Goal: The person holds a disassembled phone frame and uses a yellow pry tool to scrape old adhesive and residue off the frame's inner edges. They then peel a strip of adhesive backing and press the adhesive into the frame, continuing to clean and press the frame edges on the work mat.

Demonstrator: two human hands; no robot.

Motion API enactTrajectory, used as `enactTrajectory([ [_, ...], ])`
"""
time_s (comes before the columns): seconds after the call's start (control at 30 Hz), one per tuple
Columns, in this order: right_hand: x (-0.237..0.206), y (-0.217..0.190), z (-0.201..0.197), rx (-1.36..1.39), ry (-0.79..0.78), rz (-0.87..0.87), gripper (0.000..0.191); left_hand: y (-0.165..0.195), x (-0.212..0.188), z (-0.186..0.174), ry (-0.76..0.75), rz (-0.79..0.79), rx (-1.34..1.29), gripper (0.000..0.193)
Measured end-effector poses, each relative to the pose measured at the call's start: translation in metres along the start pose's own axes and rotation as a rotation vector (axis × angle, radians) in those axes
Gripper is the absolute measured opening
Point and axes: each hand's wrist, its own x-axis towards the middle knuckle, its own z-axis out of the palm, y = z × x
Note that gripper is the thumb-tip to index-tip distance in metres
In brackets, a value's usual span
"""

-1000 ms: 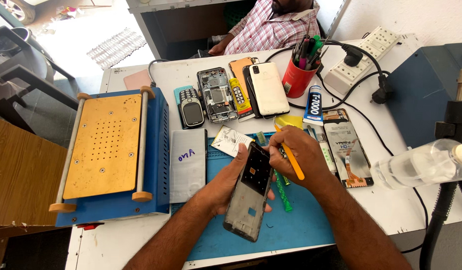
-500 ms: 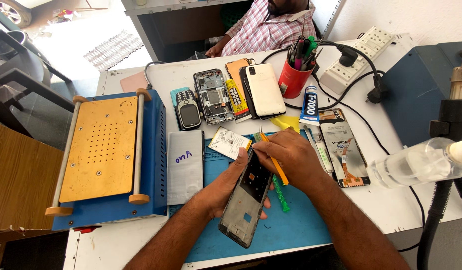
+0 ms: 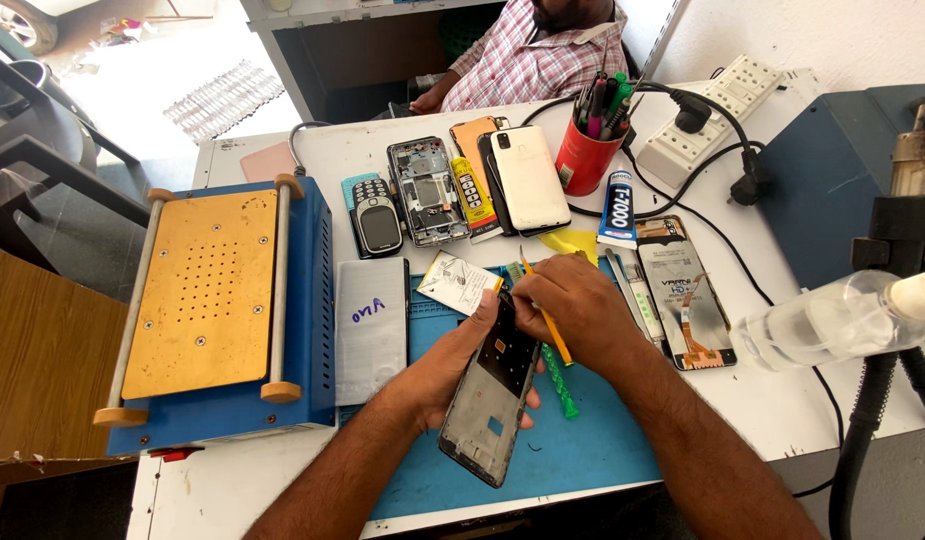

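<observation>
Phone frame (image 3: 490, 395), back already off and insides bare, sits clasped in the left hand (image 3: 453, 365); just above that grip, the right hand (image 3: 573, 305) pinches a yellow tool (image 3: 553, 330) at its top edge.

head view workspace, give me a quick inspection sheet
surface: white table with blue mat
job's things: opened phone frame held tilted over the mat; yellow tool
clutter: phones, keypad handset, glue tube, red pen cup, blue heating plate machine, clear bottle
hands: left hand grips frame; right hand holds tool
cables: black leads to white power strip
surroundings: another person seated opposite
</observation>
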Motion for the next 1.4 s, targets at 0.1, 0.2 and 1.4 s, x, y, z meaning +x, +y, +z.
enactTrajectory([
  [0.1, -0.002, 0.004, -0.001, 0.065, 0.001, 0.088, 0.020, 0.000, 0.001, -0.002, -0.060, 0.085, -0.045, 0.097],
  [0.2, -0.006, 0.009, -0.005, 0.168, 0.038, 0.160, 0.012, 0.003, 0.001, -0.003, -0.093, 0.121, -0.091, 0.091],
  [1.4, -0.003, -0.004, -0.016, 0.242, 0.084, 0.174, 0.021, -0.008, 0.002, -0.009, -0.038, 0.105, 0.131, 0.105],
])
